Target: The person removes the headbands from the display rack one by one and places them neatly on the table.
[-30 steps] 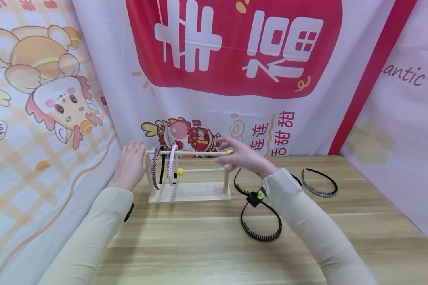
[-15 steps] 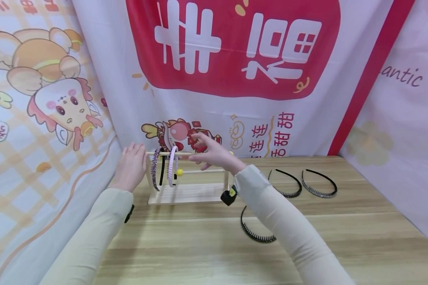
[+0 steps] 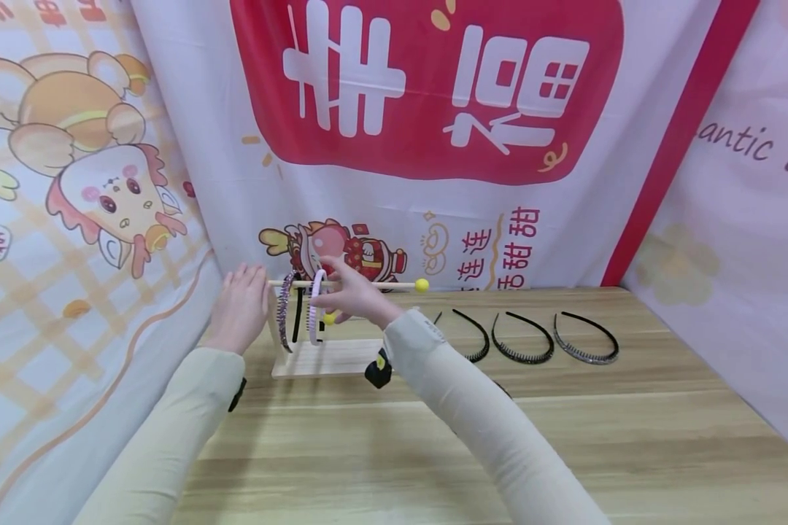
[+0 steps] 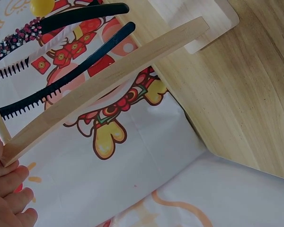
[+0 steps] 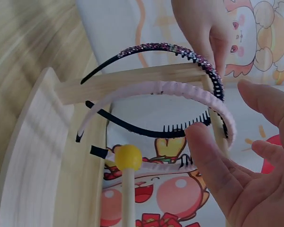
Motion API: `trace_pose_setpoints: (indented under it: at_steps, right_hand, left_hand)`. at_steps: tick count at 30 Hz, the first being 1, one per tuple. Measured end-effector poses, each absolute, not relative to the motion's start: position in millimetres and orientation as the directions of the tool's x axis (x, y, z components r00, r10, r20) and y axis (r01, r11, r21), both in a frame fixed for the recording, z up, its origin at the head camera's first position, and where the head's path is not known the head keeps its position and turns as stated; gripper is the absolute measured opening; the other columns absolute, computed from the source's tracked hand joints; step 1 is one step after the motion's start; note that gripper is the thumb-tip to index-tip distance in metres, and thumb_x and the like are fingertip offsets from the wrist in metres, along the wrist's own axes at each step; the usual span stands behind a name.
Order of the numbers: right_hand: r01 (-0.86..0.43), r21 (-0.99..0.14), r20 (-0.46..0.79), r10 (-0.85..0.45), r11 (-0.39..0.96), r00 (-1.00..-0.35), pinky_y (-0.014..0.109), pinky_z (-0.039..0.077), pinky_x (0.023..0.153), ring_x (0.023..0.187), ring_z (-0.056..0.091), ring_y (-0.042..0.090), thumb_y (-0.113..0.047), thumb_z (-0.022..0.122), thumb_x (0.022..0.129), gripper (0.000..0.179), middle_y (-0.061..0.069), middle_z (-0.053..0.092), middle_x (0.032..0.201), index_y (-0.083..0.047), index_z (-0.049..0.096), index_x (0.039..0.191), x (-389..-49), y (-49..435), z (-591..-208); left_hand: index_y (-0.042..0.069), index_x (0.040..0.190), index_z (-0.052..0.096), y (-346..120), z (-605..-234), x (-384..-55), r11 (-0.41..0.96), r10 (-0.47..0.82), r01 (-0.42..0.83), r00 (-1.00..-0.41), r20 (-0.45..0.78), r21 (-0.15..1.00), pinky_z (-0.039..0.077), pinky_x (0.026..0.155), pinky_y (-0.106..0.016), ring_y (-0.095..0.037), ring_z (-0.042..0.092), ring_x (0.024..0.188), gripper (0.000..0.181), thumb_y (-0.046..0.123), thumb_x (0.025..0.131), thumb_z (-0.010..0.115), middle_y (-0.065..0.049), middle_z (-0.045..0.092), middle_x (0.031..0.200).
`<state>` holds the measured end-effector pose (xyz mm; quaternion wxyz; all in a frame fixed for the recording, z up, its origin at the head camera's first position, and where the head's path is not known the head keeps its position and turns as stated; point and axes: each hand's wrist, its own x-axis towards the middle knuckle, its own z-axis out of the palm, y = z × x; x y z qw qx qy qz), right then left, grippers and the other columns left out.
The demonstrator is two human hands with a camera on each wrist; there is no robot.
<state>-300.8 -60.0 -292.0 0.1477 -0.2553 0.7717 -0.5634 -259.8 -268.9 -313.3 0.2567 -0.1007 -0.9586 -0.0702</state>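
A wooden headband rack [image 3: 341, 357] stands on the table, with two bars tipped by yellow balls [image 3: 422, 285]. On its upper bar hang a dark glittery headband [image 3: 284, 313] and a pale pink headband [image 3: 314, 310]. My left hand [image 3: 239, 306] touches the top of the rack's left post [image 4: 109, 90], fingers mostly straight. My right hand [image 3: 354, 295] is at the pink headband, thumb and fingers spread apart. In the right wrist view the pink headband [image 5: 156, 87] passes near the thumb of my right hand [image 5: 246, 165]; a firm grip is not visible.
Three black toothed headbands lie in a row on the right of the table: one near the sleeve [image 3: 478, 343], a middle one [image 3: 525, 357] and a grey-fronted one [image 3: 587, 356]. Another [image 3: 502, 389] is mostly behind my right forearm. Printed cloth [image 3: 433, 109] hangs behind.
My right hand has moved left along the upper bar, from its yellow ball end to the pink headband. My left hand stays at the post. The headbands have not visibly moved.
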Motion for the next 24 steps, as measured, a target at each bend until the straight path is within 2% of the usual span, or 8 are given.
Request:
trace_pose_setpoints:
  at_steps: [5,9,11,14,17,19,24]
  right_hand:
    - [-0.196,-0.963,0.062,-0.555,0.184,-0.829,0.043,0.056,0.065,0.082,0.063,0.034,-0.008,0.07,0.081,0.078,0.019,0.036,0.14,-0.024,0.028,0.145,-302,-70,-297]
    - [-0.184,-0.969,0.064,-0.552,0.163,-0.831,0.045,0.056,0.065,0.084,0.062,0.04,-0.005,0.07,0.081,0.07,0.017,0.04,0.138,-0.019,0.036,0.141,-304,-74,-300]
    - [-0.187,-0.968,0.066,-0.549,0.167,-0.833,0.045,0.056,0.065,0.082,0.062,0.039,-0.005,0.069,0.081,0.065,0.018,0.047,0.132,-0.015,0.04,0.139,-304,-76,-302]
    - [-0.194,-0.965,0.071,-0.537,0.175,-0.84,0.044,0.056,0.067,0.075,0.063,0.035,-0.005,0.069,0.082,0.058,0.015,0.059,0.113,-0.01,0.045,0.134,-304,-78,-303]
    - [-0.209,-0.959,0.083,-0.512,0.192,-0.855,0.041,0.056,0.067,0.07,0.064,0.029,-0.007,0.069,0.082,0.053,0.009,0.063,0.094,-0.008,0.049,0.13,-304,-78,-303]
    - [-0.218,-0.955,0.094,-0.49,0.202,-0.867,0.038,0.057,0.065,0.068,0.064,0.027,-0.007,0.07,0.082,0.049,0.005,0.063,0.091,-0.008,0.052,0.128,-303,-78,-303]
    - [-0.211,-0.956,0.1,-0.454,0.202,-0.886,0.033,0.057,0.061,0.067,0.065,0.022,-0.002,0.068,0.082,0.045,0.007,0.065,0.093,-0.01,0.055,0.124,-304,-75,-303]
  left_hand:
    - [-0.014,0.128,0.041,-269,-314,-260,0.97,0.158,0.229,-0.842,0.516,0.076,0.013,0.109,-0.052,-0.046,0.029,0.126,0.038,0.009,0.097,0.04,-0.031,0.039,0.132]
    - [-0.013,0.129,0.041,-269,-314,-259,0.97,0.158,0.23,-0.846,0.509,0.082,0.012,0.109,-0.051,-0.046,0.028,0.127,0.038,0.009,0.098,0.04,-0.03,0.039,0.133]
    - [-0.013,0.129,0.041,-269,-314,-259,0.969,0.157,0.232,-0.847,0.508,0.086,0.011,0.109,-0.051,-0.046,0.027,0.127,0.038,0.009,0.098,0.04,-0.03,0.038,0.134]
    - [-0.013,0.129,0.041,-270,-314,-259,0.969,0.156,0.231,-0.849,0.505,0.09,0.01,0.109,-0.051,-0.046,0.027,0.128,0.038,0.009,0.098,0.04,-0.03,0.038,0.134]
    - [-0.013,0.129,0.04,-270,-315,-260,0.969,0.154,0.229,-0.853,0.498,0.094,0.009,0.11,-0.05,-0.045,0.026,0.128,0.039,0.01,0.098,0.039,-0.03,0.037,0.135]
    - [-0.013,0.13,0.039,-270,-314,-260,0.968,0.154,0.229,-0.857,0.492,0.097,0.008,0.11,-0.049,-0.045,0.026,0.128,0.039,0.011,0.098,0.038,-0.03,0.036,0.135]
    - [-0.013,0.131,0.038,-270,-314,-260,0.968,0.157,0.232,-0.861,0.483,0.1,0.006,0.111,-0.047,-0.045,0.025,0.129,0.04,0.011,0.099,0.038,-0.03,0.035,0.136]
